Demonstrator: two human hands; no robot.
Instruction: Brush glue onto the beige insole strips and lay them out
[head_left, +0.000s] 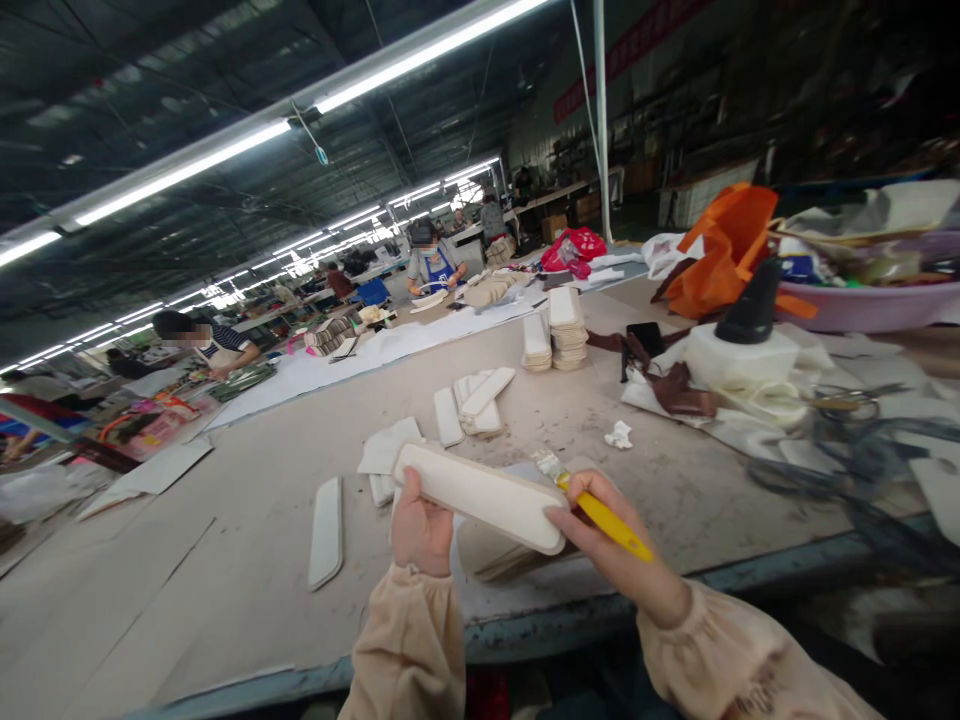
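My left hand (420, 530) grips the near left end of a long cream padded strip (480, 492), holding it up over the table's front edge. My right hand (615, 550) is closed round a yellow-handled brush (592, 505), and its fingertips also rest on the strip's right end. The brush's bristles point up and away, just above the strip. Under the strip lies a small pile of similar cream pieces (487, 550). Both my sleeves are pale peach.
More cream strips lie loose (326, 530) and stacked (559, 330) on the long beige table (225, 560). A white glue bottle with a black spout (742, 345), scissors (847, 405), an orange bag (720, 250) and a pink basin (862, 305) crowd the right. Other people work at the far left and far end.
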